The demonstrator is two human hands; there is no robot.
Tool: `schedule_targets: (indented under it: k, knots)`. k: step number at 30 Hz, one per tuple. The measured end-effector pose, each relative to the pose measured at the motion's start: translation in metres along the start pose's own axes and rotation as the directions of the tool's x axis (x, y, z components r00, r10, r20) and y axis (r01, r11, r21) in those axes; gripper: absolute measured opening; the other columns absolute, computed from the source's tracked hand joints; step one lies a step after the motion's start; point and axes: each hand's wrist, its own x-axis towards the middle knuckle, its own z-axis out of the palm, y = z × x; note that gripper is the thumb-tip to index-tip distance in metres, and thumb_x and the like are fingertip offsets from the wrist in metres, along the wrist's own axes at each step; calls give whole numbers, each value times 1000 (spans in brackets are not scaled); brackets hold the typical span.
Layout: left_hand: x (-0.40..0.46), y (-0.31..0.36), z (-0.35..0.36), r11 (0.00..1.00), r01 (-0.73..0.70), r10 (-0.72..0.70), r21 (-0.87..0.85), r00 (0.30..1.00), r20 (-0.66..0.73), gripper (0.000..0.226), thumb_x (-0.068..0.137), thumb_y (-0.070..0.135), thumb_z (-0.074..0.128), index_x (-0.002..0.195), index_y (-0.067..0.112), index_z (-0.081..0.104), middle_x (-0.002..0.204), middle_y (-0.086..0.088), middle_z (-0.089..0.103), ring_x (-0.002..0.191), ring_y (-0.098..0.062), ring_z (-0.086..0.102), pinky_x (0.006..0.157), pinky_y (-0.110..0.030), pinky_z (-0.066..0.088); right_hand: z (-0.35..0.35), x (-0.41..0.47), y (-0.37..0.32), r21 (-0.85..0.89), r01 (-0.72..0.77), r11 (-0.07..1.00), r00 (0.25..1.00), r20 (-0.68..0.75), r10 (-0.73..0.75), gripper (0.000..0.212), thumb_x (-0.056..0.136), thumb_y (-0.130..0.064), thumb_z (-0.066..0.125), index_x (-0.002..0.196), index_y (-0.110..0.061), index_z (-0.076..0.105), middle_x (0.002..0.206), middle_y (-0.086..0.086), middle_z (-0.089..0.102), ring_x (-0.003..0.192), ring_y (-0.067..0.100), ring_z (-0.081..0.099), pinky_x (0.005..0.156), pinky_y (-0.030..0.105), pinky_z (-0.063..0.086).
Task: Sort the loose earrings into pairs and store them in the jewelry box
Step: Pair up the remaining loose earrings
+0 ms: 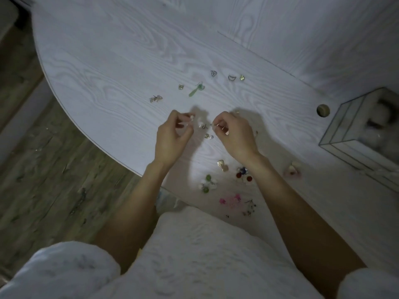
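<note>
Pale pearl-like earrings sit pinched in our fingertips: left hand (172, 134) holds one, right hand (235, 134) another, raised close together, likely to compare them. Loose earrings (207, 182) lie scattered on the table (108, 61); the glass jewelry box (354, 134) waits well apart, rightward.

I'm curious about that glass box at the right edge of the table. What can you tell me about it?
The jewelry box looks like clear glass panels set in thin dark metal edging, a boxy shape seen at a slant. It stands on the white wood-grain table, partly cut off by the picture's right edge. Pale, blurred contents show inside. Neither hand touches it; whether it is open cannot be told.
</note>
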Motion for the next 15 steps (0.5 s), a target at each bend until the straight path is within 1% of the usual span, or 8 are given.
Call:
schedule_targets:
  k: [2,4,6,8,10,12,15]
  knots:
    - [-21,-6,0,999,36,-36,20,999,5,6,85,19,59,87,16,54,97,11,67,95,-10,63,86,-40,51,6,-18,-5,3,16,1000,999,31,-16,8,89,-15,58,94,-12,63,88,2,62,75,11,54,67,30,50]
    - [-41,-13,-1,993,61,-63,105,998,15,6,85,17,61,88,17,56,92,13,66,88,-9,63,82,-36,51,15,-34,-8,-40,31,999,997,77,-28,8,88,-15,59,95,-13,64,89,2,63,77,12,55,66,29,49]
    - [-58,-20,-2,969,65,-70,237,997,12,6,84,17,63,87,17,58,87,7,68,82,-12,63,77,-36,52,26,-46,-10,-105,49,993,992,124,-35,8,89,-15,58,94,-14,64,89,2,63,80,16,56,65,30,48]
    - [-69,-24,-1,942,59,-65,331,998,8,6,83,16,65,86,14,61,83,3,69,77,-15,63,74,-35,52,36,-52,-9,-171,58,984,987,155,-31,7,90,-14,56,92,-13,63,88,4,62,79,20,57,60,30,46]
    - [-75,-23,1,930,66,-73,363,997,7,4,82,14,65,86,13,63,81,2,69,74,-14,63,73,-30,51,43,-55,-8,-221,58,974,984,176,-19,9,90,-10,53,90,-12,62,88,5,61,78,22,57,57,30,41]
    - [-75,-22,3,926,72,-78,371,997,1,2,82,15,64,84,13,64,79,2,69,72,-13,61,71,-27,49,47,-58,-6,-258,75,963,984,178,-29,10,91,-9,51,92,-11,61,90,7,60,80,23,57,57,29,37]
    - [-73,-19,8,902,33,-46,431,999,19,4,84,17,62,84,13,61,78,1,66,71,-15,59,70,-32,50,50,-63,-5,-299,122,946,983,171,-72,13,92,-11,53,102,-10,61,98,9,62,90,25,56,62,29,35]
